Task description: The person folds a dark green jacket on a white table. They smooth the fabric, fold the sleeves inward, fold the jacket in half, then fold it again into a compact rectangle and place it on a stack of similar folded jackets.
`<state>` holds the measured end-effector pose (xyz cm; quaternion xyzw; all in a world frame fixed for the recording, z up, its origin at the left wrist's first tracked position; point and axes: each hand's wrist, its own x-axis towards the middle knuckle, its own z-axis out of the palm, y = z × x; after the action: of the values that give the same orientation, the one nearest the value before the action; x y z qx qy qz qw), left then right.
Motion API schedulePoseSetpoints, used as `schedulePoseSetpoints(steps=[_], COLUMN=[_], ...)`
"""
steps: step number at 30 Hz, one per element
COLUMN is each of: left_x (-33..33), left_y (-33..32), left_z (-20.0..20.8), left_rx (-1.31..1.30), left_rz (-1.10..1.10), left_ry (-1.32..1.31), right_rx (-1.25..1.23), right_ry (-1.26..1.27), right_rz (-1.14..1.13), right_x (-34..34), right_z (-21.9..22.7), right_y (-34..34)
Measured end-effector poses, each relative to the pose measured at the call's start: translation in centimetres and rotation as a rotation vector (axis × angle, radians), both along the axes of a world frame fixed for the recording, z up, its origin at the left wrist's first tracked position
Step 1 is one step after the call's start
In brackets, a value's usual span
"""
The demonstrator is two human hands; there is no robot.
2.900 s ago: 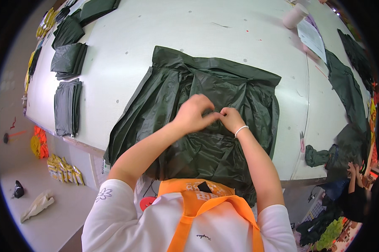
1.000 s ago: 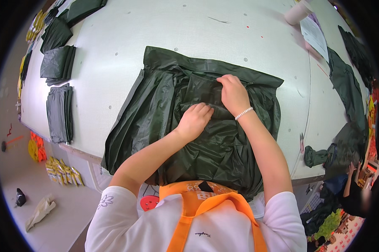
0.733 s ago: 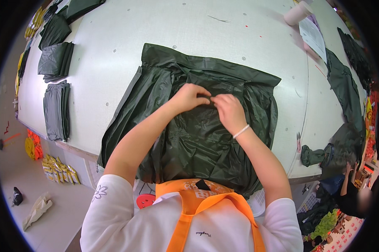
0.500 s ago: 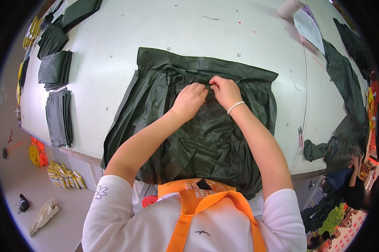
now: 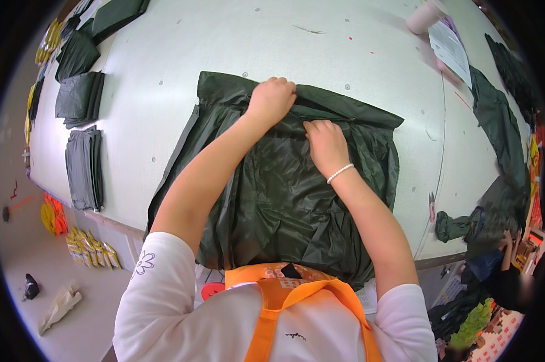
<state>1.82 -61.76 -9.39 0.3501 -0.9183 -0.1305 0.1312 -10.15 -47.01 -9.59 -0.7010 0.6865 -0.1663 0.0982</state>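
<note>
A dark green, shiny waterproof garment (image 5: 272, 199) lies spread in front of me, its near end hanging over the table edge by my apron. Across its far end runs a wide flap (image 5: 351, 107). My left hand (image 5: 273, 99) is closed over the flap, its fingers curled round the edge. Just below and to the right, my right hand (image 5: 328, 145) is closed on the cloth under the flap, thumb and fingers bent together. The fingertips of both hands are partly hidden. Creases run through the garment's middle, and its left side shows a straight folded edge.
Folded dark green stacks (image 5: 85, 169) line the table's (image 5: 139, 120) left side. To the right lie scissors (image 5: 432, 207), a rolled green bundle (image 5: 452, 226) and more green cloth (image 5: 499, 120). A pale roll (image 5: 426, 16) and papers (image 5: 449, 51) are at far right. A co-worker's hand (image 5: 509, 241) shows beyond.
My left hand has moved up and away from me onto the flap, apart from the right hand. My right hand has shifted slightly nearer. The cloth between them lies flatter.
</note>
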Motion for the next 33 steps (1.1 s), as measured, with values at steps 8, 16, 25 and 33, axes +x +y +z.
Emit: schedulePoseSetpoints(steps=[8,16,25,33], left_x=[0.3,-1.7,-4.0,-8.8], left_y=[0.4,7.1,7.4,7.7], left_z=[3.7,-1.3,-1.6,-1.5], left_rx=[-0.162,0.145,-0.025,-0.209], left_rz=[-0.190,-0.171,-0.162,-0.107], left_ry=[-0.095,0.370,0.010,-0.100], right_rx=[0.216,0.090,-0.233,-0.316], right_ry=[-0.107,-0.126,-0.292,-0.124], right_rz=[-0.277,-0.288,-0.227,-0.519], right_x=[-3.1,-5.2,-5.6,-9.4], right_z=[0.1,-1.8,0.4,-1.8], right_y=[-5.9,-6.2,-1.0,0.7])
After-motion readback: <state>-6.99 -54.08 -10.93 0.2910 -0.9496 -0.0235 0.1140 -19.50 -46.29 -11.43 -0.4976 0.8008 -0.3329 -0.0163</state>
